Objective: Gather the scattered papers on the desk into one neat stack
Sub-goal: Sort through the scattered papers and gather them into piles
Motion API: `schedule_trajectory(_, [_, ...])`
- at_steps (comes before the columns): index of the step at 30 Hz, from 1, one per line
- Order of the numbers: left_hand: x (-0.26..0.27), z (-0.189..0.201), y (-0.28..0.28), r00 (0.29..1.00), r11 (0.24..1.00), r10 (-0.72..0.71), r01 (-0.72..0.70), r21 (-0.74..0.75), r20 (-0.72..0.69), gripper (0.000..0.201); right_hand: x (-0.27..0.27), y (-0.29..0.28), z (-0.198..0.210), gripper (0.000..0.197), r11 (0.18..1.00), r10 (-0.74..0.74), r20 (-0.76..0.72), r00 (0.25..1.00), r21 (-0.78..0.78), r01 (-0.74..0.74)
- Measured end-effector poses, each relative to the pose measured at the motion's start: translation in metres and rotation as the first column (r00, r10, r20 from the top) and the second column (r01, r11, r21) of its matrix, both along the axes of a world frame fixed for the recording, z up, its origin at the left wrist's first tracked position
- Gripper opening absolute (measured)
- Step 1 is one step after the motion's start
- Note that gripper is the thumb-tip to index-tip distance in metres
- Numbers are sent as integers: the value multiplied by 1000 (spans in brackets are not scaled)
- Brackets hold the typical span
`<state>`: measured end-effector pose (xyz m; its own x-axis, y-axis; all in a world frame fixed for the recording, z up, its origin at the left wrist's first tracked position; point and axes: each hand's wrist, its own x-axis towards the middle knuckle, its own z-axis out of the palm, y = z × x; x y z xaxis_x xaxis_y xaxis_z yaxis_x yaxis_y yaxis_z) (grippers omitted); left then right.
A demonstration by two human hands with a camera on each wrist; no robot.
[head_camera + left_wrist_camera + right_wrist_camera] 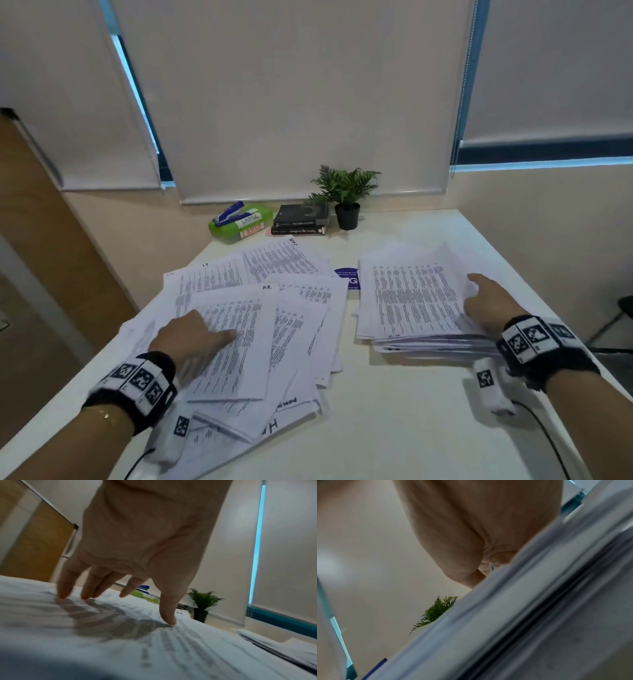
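Head view: two lots of white printed papers lie on the white desk (394,428).
The loose scattered papers (260,318) lie fanned out beside the thick paper stack (411,301). The left hand (191,337) presses flat on the scattered papers, fingers (63,586) spread straight. The right hand (489,305) rests on the stack's edge; its grip is hidden. Behind the stack stand a small green potted plant (346,195), black books (301,219) and a green box (239,224).

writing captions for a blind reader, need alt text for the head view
On a white desk, the left hand presses straight fingers on a fan of scattered papers while the right hand steadies the edge of a thicker stack. Behind stand a potted plant, two dark books and a green box.
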<state>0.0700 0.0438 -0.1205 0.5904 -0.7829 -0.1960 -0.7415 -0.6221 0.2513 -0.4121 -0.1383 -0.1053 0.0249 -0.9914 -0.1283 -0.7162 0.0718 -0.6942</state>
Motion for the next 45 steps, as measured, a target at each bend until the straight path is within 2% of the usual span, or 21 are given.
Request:
schedule_trajectory(3, [14, -7, 12, 993, 993, 110, -111, -30, -39, 153, 1, 3, 3, 68, 1000, -6, -148, 989, 17, 8])
schedule_trajectory(6, [15, -6, 12, 987, 985, 142, -149, -84, -77, 157, 20, 17, 15, 69, 997, -7, -315, 949, -73, -17])
schedule_trajectory(7, [13, -5, 12, 983, 980, 146, -159, -117, -112, 148, 30, 24, 19, 69, 991, 8, -335, 942, -125, -52])
schedule_trajectory(9, [9, -1, 12, 977, 963, 167, -190, -189, -132, 108, 55, 41, 23, 67, 968, 78, -309, 948, -205, -147])
schedule_trajectory(11, [7, 3, 13, 979, 944, 169, -195, -264, -118, 61, 80, 56, 23, 60, 944, 206, -218, 954, -212, -252])
schedule_trajectory(13, [3, 10, 14, 982, 914, 142, -179, -365, -126, 26, 103, 69, 19, 51, 924, 337, -85, 938, -163, -346])
schedule_trajectory(15, [1, 20, 16, 979, 848, 79, -164, -504, -186, 14, 123, 79, 12, 51, 911, 411, 95, 907, -67, -406])
schedule_trajectory(18, [-14, 45, 20, 935, 703, -108, -168, -691, -337, 13, 147, 91, 8, 79, 896, 396, 347, 850, 56, -441])
schedule_trajectory(20, [-33, 57, 20, 875, 677, -206, -196, -710, -438, 11, 160, 97, 9, 93, 890, 351, 476, 806, 97, -445])
schedule_trajectory(21, [-43, 60, 17, 833, 692, -237, -216, -689, -500, 11, 165, 98, 10, 89, 887, 333, 540, 773, 98, -450])
schedule_trajectory(23, [-61, 58, 9, 755, 754, -287, -202, -625, -590, 16, 171, 97, 10, 59, 871, 322, 649, 690, 82, -484])
schedule_trajectory(24, [-65, 55, 3, 744, 788, -303, -155, -596, -595, 21, 172, 94, 8, 48, 873, 320, 667, 673, 67, -482])
schedule_trajectory(26, [-65, 47, -7, 788, 844, -303, -39, -534, -536, 34, 172, 86, 1, 41, 920, 277, 628, 727, 46, -390])
schedule_trajectory(29, [-37, 39, -8, 957, 965, -142, 77, -250, -254, 78, 166, 75, -16, 43, 963, 213, 519, 828, 29, -267])
schedule_trajectory(31, [-13, 32, -3, 993, 995, -95, 95, -15, -73, 111, 160, 70, -28, 44, 966, 186, 494, 850, 67, -250])
schedule_trajectory(33, [-3, 26, 5, 995, 985, -90, 96, 146, -51, 123, 154, 67, -35, 36, 966, 179, 487, 855, 76, -246])
schedule_trajectory(34, [-3, 25, 8, 994, 983, -74, 86, 161, -78, 116, 152, 65, -38, 35, 966, 180, 492, 852, 76, -248])
schedule_trajectory(37, [-5, 20, 11, 979, 1000, -13, 16, 9, -206, 47, 151, 63, -43, 40, 964, 186, 513, 838, 71, -258])
schedule_trajectory(40, [2, 20, 10, 961, 999, -8, -7, -51, -276, 55, 151, 61, -48, 59, 964, 179, 547, 817, 68, -257])
schedule_trajectory(43, [17, 23, 9, 992, 985, -10, -13, -173, -129, 44, 149, 59, -51, 81, 968, 153, 615, 774, 63, -242])
schedule_trajectory(45, [21, 34, 9, 998, 949, 16, -35, -313, -65, 44, 148, 59, -52, 83, 968, 148, 650, 746, 61, -245])
